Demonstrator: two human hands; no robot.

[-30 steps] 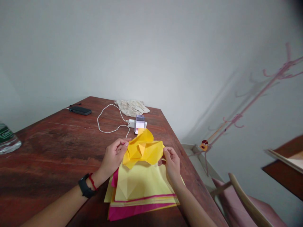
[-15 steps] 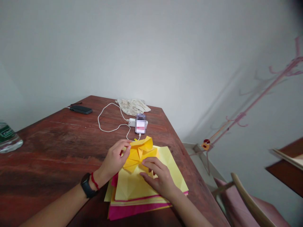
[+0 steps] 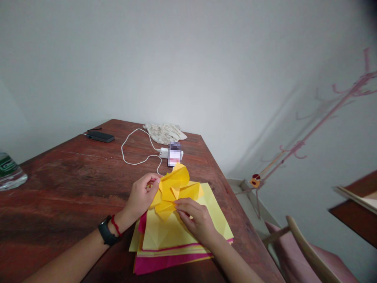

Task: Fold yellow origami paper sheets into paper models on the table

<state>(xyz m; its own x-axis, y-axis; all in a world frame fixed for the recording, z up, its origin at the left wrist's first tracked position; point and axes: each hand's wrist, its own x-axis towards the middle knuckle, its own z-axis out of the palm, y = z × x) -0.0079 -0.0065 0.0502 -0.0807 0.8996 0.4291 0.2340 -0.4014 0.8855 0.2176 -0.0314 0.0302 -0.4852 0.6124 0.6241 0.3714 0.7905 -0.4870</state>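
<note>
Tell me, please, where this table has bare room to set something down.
The widest bare patch of the table lies between the bottle, the dark device and the left hand. A slimmer strip runs between the paper stack and the table's right edge. It is crowded around the phone, cloth and yellow paper.

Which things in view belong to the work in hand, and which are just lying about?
In use:
folded yellow paper, pinched by left hand and right hand
paper stack underneath

Apparently lying about:
cloth
white cable
black device
bottle
phone (screen blurred, role unclear)
</note>
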